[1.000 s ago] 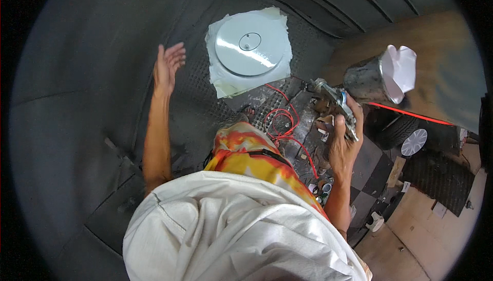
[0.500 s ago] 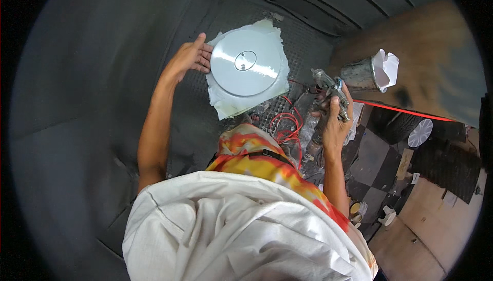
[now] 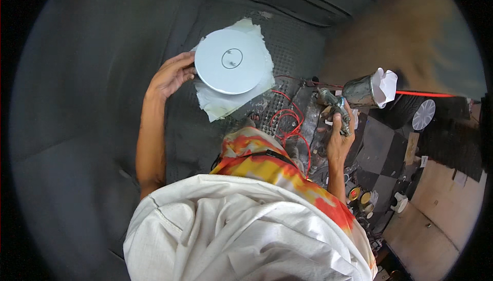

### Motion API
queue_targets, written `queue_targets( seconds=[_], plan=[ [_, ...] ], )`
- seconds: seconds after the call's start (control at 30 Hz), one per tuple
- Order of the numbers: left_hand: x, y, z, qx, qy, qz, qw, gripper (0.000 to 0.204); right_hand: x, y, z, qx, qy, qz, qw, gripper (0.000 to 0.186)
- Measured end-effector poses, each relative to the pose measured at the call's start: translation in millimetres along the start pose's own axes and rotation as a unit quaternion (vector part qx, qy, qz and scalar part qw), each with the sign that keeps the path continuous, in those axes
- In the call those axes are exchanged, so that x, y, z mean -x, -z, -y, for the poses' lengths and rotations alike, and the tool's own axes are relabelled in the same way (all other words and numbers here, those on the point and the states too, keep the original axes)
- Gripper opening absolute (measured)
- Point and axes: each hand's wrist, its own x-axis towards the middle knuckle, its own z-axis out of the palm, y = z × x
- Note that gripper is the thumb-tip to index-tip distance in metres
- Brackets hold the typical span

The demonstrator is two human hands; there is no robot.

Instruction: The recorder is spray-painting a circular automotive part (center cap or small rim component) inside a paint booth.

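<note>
A round pale grey-white disc [image 3: 210,75], with a small ringed circle and hardware at its middle, lies over a ragged-edged sheet of masking paper [image 3: 263,75]. My left hand [image 3: 173,74] is at the disc's left rim, fingers stretched out and partly curved. Whether its fingertips touch the rim or the paper I cannot tell. Off to the right, my right hand [image 3: 339,136] is closed around a paint spray gun [image 3: 335,105]. The gun's metal cup [image 3: 358,94] sticks out to the right, with white folded paper [image 3: 385,87] at its mouth.
A red air hose [image 3: 295,127] coils on the floor between my legs and the gun. Dark walls [image 3: 87,86] stand left and ahead, a brown board [image 3: 400,39] at right. Beyond lie a wheel [image 3: 423,114], checkered tiles [image 3: 371,155] and open paint cans [image 3: 354,193].
The disc and paper have shifted left in view, and the glare on the disc is gone. My left hand has moved left and slightly down; the spray gun is slightly lower.
</note>
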Motion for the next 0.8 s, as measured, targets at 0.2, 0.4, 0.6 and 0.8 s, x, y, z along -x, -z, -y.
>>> queue_targets(
  seconds=[0.2, 0.4, 0.6, 0.8],
  plan=[
    [23, -26, 13, 0.029, 0.003, -0.007, 1.0, 0.019, 23, 73, -14, -0.027, -0.076, 0.008, 0.997, 0.04],
    [62, -141, 4, -0.053, -0.101, -0.019, 0.993, 0.018, 49, 174, -49, 0.001, 0.004, 0.006, 1.0, 0.041],
    [95, -292, 44, -0.185, -0.168, -0.056, 0.967, 0.018, 85, 310, -66, -0.026, -0.041, -0.001, 0.999, 0.041],
    [109, -431, 97, -0.332, -0.225, -0.044, 0.915, 0.018, 122, 444, -95, -0.051, -0.043, -0.048, 0.997, 0.039]
  ],
)
